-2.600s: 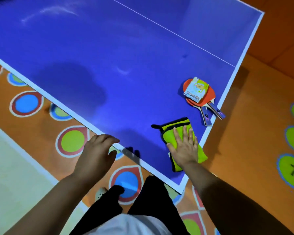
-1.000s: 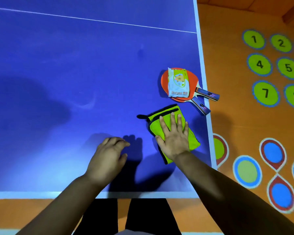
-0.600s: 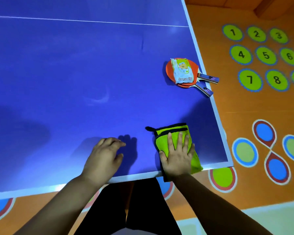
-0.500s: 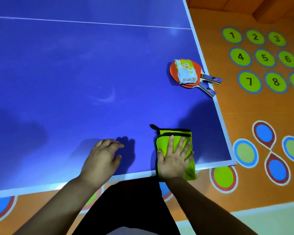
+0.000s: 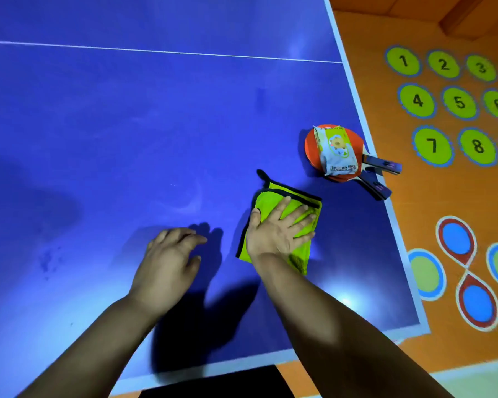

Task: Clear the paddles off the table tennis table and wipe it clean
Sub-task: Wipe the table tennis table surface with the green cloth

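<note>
At the near right corner of a blue table tennis table (image 5: 127, 124), a folded green cloth (image 5: 269, 201) is pressed flat to the surface by the right hand (image 5: 279, 228), its fingers straight and spread across the fabric. The left hand (image 5: 170, 262) is held beside it over the blue, fingers loosely bent and nothing held; whether it touches the surface cannot be told. Two red paddles (image 5: 310, 147) are stacked near the right edge, just beyond the cloth. A packet of wipes (image 5: 338, 150) is laid on top of them, and their handles (image 5: 383, 166) jut past the white border over the orange floor (image 5: 414, 225). The paddles are not yet cleared, so the wiping is judged to be done around them. The risk is seen in that closeness. If the cloth is swept further toward the edge, the stack could be nudged. With the handles overhanging, paddles and packet could then be tipped to the floor. The packet, merely resting there, could be slid off first. A patch beneath the stack would also be left unwiped unless the stack is lifted away. Faint smudges (image 5: 48, 259) are visible on the table's left part.
</note>
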`<action>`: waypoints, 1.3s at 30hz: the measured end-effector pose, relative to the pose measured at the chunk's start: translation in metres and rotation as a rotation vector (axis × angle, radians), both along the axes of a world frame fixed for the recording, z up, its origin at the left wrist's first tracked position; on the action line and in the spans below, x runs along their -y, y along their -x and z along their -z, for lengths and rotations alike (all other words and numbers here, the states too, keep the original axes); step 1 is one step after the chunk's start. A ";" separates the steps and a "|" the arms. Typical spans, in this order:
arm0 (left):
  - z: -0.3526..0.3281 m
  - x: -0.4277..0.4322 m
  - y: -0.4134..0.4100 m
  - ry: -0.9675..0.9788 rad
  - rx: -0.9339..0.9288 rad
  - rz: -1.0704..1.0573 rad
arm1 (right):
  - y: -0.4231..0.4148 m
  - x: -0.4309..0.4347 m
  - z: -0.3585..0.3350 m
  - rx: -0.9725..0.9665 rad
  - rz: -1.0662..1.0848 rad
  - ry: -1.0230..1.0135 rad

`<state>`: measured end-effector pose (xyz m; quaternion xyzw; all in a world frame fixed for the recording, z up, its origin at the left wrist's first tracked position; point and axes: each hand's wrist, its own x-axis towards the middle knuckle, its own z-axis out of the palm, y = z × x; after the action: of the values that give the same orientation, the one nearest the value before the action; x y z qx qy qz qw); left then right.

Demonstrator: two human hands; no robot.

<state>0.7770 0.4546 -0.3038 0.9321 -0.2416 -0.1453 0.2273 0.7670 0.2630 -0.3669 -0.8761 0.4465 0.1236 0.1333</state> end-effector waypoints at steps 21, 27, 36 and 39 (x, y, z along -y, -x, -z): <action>0.042 0.112 -0.285 -0.452 0.044 0.023 | -0.312 0.108 0.014 0.117 0.111 0.003; 0.046 0.116 -0.291 -0.512 0.072 0.023 | -0.379 0.141 0.021 0.143 0.024 0.049; 0.043 0.117 -0.291 -0.523 0.017 0.004 | -0.397 0.171 0.023 0.100 -0.572 0.099; 0.037 0.125 -0.289 -0.609 0.010 0.027 | -0.384 0.181 0.020 0.103 -0.696 0.112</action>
<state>1.0664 0.3298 -0.3411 0.9548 -0.2003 -0.2096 -0.0657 1.1506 0.0824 -0.3871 -0.9868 0.1200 0.0925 0.0572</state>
